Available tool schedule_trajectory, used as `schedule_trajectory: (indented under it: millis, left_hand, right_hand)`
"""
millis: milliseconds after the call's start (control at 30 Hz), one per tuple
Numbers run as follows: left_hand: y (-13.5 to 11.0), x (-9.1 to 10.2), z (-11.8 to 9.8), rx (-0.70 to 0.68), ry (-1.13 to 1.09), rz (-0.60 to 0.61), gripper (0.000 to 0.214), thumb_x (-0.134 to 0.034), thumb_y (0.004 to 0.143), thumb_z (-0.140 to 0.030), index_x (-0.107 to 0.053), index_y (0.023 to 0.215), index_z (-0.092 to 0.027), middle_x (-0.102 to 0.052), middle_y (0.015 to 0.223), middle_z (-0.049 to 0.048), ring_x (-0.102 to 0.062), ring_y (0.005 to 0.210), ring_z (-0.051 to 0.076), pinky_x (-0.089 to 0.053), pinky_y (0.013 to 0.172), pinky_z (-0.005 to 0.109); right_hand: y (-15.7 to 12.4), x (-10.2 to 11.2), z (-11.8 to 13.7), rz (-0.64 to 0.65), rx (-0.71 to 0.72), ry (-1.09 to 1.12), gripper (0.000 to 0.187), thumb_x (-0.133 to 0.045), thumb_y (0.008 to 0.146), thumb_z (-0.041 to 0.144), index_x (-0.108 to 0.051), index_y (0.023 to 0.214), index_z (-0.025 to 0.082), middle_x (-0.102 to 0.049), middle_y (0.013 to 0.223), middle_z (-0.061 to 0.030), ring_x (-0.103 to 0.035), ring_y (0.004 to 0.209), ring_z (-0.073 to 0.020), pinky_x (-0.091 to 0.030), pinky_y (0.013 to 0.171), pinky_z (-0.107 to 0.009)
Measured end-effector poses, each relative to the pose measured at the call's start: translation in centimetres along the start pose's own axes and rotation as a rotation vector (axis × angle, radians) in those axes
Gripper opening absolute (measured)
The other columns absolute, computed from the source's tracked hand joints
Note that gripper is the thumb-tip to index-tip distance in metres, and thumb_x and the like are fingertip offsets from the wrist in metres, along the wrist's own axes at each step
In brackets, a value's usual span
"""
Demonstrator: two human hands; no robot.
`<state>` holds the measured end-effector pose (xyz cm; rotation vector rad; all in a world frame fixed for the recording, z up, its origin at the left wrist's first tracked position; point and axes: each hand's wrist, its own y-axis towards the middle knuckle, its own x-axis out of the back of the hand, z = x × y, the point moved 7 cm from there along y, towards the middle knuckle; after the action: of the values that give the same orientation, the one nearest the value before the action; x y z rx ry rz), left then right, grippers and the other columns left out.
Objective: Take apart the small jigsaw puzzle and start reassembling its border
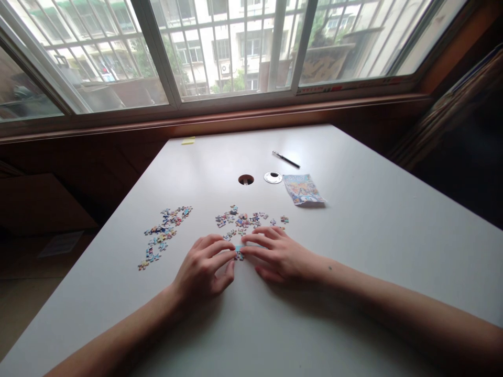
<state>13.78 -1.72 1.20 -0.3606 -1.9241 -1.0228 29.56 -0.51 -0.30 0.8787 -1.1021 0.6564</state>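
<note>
Between my two hands lies a small cluster of joined puzzle pieces [239, 255], partly light blue and mostly covered by my fingers. My left hand [206, 263] rests on the table with bent, spread fingers, its index fingertip touching the cluster's left side. From the right, my right hand [281, 254] reaches in with fingers apart, two fingertips at the cluster's upper right and the thumb tucked lower. Neither thumb closes on a piece. Just beyond my fingers, loose puzzle pieces [241, 220] lie scattered. Another spread of puzzle pieces [159, 235] lies left of my left hand.
A creased picture sheet [304, 189] lies beyond my right hand, near a metal grommet cover [273, 178] and a round cable hole [245, 180]. Farther back are a black pen [286, 159] and a yellow sticky note [188, 140]. The white table [377, 230] stands against a barred window.
</note>
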Motion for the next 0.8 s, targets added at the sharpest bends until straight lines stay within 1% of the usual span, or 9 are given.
schedule_trajectory:
  millis: [300, 400, 500, 633, 800]
  left_hand:
    - [0.1, -0.2, -0.2, 0.004, 0.021, 0.072, 0.016, -0.060, 0.086, -0.017, -0.069, 0.100, -0.020, -0.070, 0.104, 0.0059, -0.058, 0.104, 0.024, -0.047, 0.090, 0.041]
    - [0.1, -0.3, -0.4, 0.002, 0.039, 0.072, 0.015, -0.060, 0.089, -0.015, -0.068, 0.101, -0.020, -0.070, 0.104, 0.0049, -0.058, 0.104, 0.023, -0.046, 0.091, 0.040]
    - [0.1, -0.5, -0.2, 0.044, 0.028, 0.074, 0.012, -0.058, 0.093, -0.015, -0.067, 0.098, -0.021, -0.070, 0.101, 0.0035, -0.058, 0.100, 0.021, -0.046, 0.088, 0.038]
    - [0.2, -0.6, 0.4, 0.107, -0.007, 0.062, 0.010, -0.058, 0.095, -0.020, -0.068, 0.096, -0.021, -0.068, 0.099, 0.0049, -0.058, 0.094, 0.020, -0.046, 0.086, 0.037]
    - [0.1, -0.8, 0.7, 0.105, 0.022, 0.079, 0.009, -0.059, 0.096, -0.023, -0.068, 0.094, -0.021, -0.069, 0.098, 0.0032, -0.058, 0.094, 0.020, -0.044, 0.085, 0.036]
  right_hand:
    - [-0.1, -0.3, -0.2, 0.002, 0.001, 0.017, 0.045, -0.053, 0.092, 0.027, -0.052, 0.136, 0.024, -0.055, 0.138, -0.0080, -0.041, 0.126, -0.0292, -0.034, 0.102, -0.045]
    - [-0.1, -0.3, -0.1, -0.003, -0.001, 0.019, 0.044, -0.053, 0.092, 0.027, -0.053, 0.136, 0.023, -0.056, 0.138, -0.0080, -0.041, 0.126, -0.0291, -0.034, 0.102, -0.045]
    - [-0.1, -0.2, -0.1, -0.003, -0.001, 0.018, 0.042, -0.052, 0.092, 0.027, -0.054, 0.134, 0.023, -0.056, 0.137, -0.0077, -0.041, 0.125, -0.0290, -0.034, 0.102, -0.045]
    - [0.1, -0.2, 0.0, 0.003, 0.004, 0.021, 0.044, -0.053, 0.092, 0.027, -0.053, 0.136, 0.023, -0.056, 0.137, -0.0077, -0.041, 0.125, -0.0296, -0.034, 0.101, -0.046]
    - [0.2, -0.3, -0.1, 0.010, -0.001, 0.027, 0.043, -0.053, 0.092, 0.027, -0.054, 0.135, 0.023, -0.056, 0.138, -0.0075, -0.042, 0.124, -0.0298, -0.035, 0.101, -0.046]
